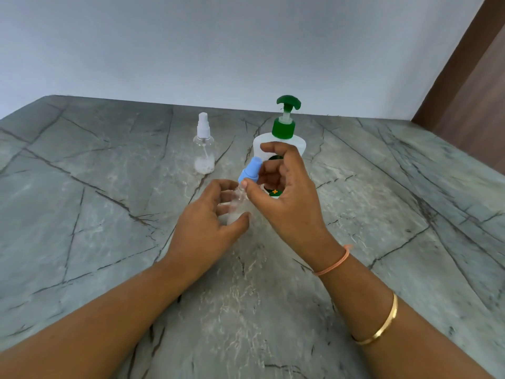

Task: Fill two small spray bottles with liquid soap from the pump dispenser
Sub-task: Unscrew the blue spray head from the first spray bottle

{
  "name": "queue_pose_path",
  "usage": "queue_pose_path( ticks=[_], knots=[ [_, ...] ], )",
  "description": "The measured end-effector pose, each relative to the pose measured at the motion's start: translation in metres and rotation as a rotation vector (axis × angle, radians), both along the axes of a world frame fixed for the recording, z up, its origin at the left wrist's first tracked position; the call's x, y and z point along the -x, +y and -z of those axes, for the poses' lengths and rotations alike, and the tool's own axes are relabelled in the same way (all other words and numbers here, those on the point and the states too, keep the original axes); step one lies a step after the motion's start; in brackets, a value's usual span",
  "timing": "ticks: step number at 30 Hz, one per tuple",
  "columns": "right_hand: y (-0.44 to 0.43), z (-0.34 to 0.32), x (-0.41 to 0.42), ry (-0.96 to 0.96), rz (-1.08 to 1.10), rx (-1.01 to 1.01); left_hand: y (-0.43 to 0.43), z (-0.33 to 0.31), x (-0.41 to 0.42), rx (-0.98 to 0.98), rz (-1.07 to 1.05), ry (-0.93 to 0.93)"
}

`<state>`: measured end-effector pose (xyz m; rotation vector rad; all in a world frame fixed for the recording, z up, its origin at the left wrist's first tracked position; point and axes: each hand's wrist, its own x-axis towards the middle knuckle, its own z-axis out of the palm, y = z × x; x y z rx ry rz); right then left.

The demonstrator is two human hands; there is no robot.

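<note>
The left hand (210, 214) curls around the small clear plastic spray bottle (237, 212) near the middle of the grey veined stone countertop (109, 214). The right hand (284, 192) pinches the light-blue spray cap (250, 169) - tilted, at the bottle's neck. Toward the far edge stand the white-capped clear spray bottle (204, 151) and - just behind the right hand - the white pump dispenser with green pump head (284, 127).

Grips clear spray bottle (237, 212) with left hand (207, 222); pinches its tilted blue spray cap (250, 169) with right hand (287, 203). At 11 o'clock, upright: second spray bottle (204, 149). At 1 o'clock: pump dispenser (281, 132).
</note>
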<state>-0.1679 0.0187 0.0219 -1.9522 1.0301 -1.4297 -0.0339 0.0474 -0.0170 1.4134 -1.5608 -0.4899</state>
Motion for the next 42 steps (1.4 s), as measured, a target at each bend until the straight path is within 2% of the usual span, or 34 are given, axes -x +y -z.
queue_pose_path(
  ticks=[10, 17, 22, 26, 29, 33, 39, 42],
  knots=[
    [-0.002, -0.021, 0.017, -0.255, -0.054, -0.005, 0.005, -0.002, 0.000, -0.006, 0.043, 0.058],
    [-0.009, -0.034, 0.035, -0.405, 0.036, 0.002, 0.006, -0.003, -0.002, -0.004, 0.049, 0.098],
    [-0.014, -0.032, 0.046, -0.452, 0.079, -0.078, 0.005, -0.002, -0.002, -0.007, 0.040, 0.091],
    [-0.020, -0.021, 0.059, -0.284, 0.108, -0.232, 0.005, -0.002, -0.003, -0.008, 0.033, 0.065],
    [-0.022, -0.012, 0.070, -0.119, 0.030, -0.379, 0.004, -0.002, -0.004, -0.003, 0.031, 0.054],
    [-0.023, -0.004, 0.077, 0.000, -0.020, -0.513, 0.004, -0.002, -0.004, -0.003, 0.026, 0.046],
    [-0.027, 0.004, 0.080, 0.361, 0.046, -0.491, 0.004, -0.001, -0.005, 0.006, 0.000, 0.057],
    [-0.030, 0.008, 0.082, 0.474, 0.090, -0.437, 0.004, -0.001, -0.005, 0.007, -0.003, 0.056]
  ],
)
